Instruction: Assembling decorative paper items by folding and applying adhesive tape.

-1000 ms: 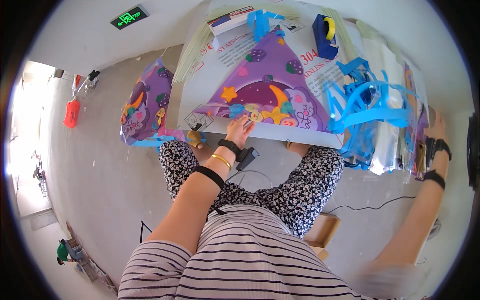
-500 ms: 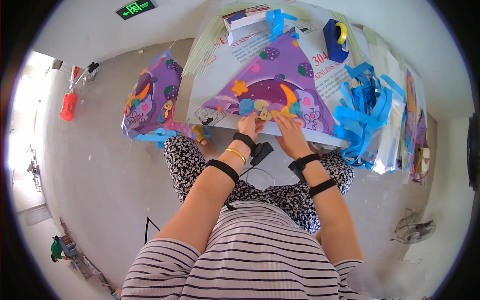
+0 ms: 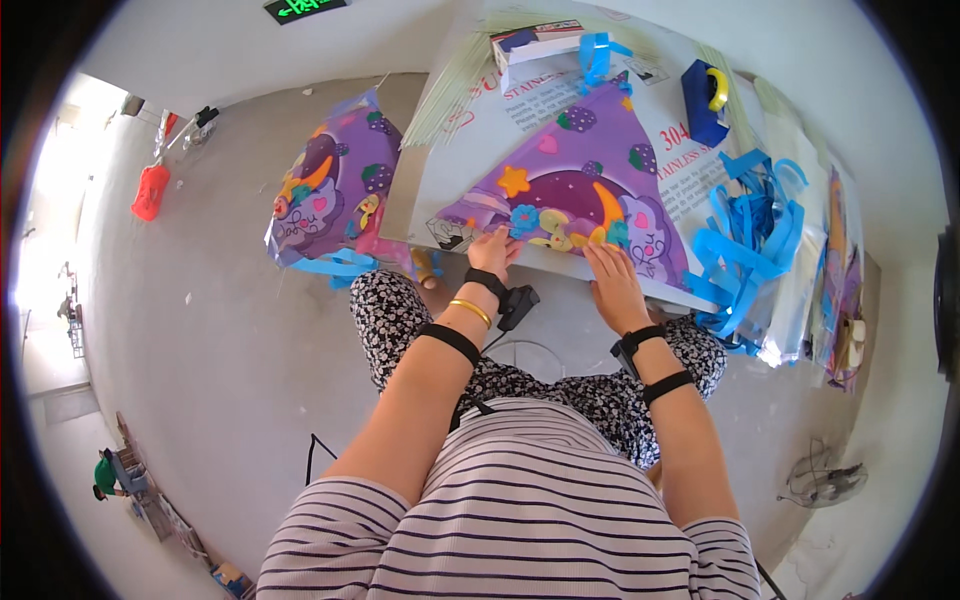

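1. Head view: the purple triangular kite (image 3: 585, 195) lies flat at the counter's (image 3: 470, 170) near edge.
2. Left hand (image 3: 492, 252) and right hand (image 3: 612, 283) rest open, fingers flat, pressing the kite's lower border; neither grips it.
3. Blue ribbons (image 3: 745, 245) lie heaped at the right edge.
4. Judgement: keep pressure even, smoothing the border outward to avoid wrinkles.

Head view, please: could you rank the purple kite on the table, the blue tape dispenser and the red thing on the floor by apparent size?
1. Purple kite, by far the largest.
2. and 3. Blue tape dispenser and red thing look alike; fisheye bending and differing distance leave their order unsure.
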The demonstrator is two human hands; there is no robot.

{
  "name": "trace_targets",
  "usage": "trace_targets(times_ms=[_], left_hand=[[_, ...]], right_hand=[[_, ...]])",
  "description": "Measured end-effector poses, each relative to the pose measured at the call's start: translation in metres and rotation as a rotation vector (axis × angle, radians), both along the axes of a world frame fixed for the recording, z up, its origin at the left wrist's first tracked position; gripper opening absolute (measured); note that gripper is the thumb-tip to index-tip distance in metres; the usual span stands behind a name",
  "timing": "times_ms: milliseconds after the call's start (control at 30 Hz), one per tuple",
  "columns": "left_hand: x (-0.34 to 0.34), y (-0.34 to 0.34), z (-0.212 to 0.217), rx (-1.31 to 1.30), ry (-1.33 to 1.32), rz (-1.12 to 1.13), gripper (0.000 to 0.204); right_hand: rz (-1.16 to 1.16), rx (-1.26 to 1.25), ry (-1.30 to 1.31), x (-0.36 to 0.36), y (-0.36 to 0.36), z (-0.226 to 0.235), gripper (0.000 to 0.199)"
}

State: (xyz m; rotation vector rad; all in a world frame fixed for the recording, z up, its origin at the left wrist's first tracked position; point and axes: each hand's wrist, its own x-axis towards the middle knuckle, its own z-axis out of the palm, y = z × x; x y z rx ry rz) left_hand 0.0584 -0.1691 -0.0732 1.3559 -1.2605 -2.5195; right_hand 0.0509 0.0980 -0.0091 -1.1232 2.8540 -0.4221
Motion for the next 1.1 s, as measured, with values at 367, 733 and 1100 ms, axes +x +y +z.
trace_targets(times_ms=[367, 733, 1100], left_hand=[[0.032, -0.04, 0.04, -0.953, -0.045, -0.786, 0.037], [0.06, -0.066, 0.051, -1.885, 0.195, -1.211, 0.079], [0.061, -0.052, 0.045, -1.897, 0.035, -1.304, 0.101]], right_hand=[[-0.065, 0.029, -0.094, 0.009, 0.002, -0.012, 0.074], [-0.025, -0.01, -0.087, 0.007, -0.004, -0.012, 0.072], [-0.038, 0.151, 0.032, 0.011, 0.008, -0.019, 0.08]])
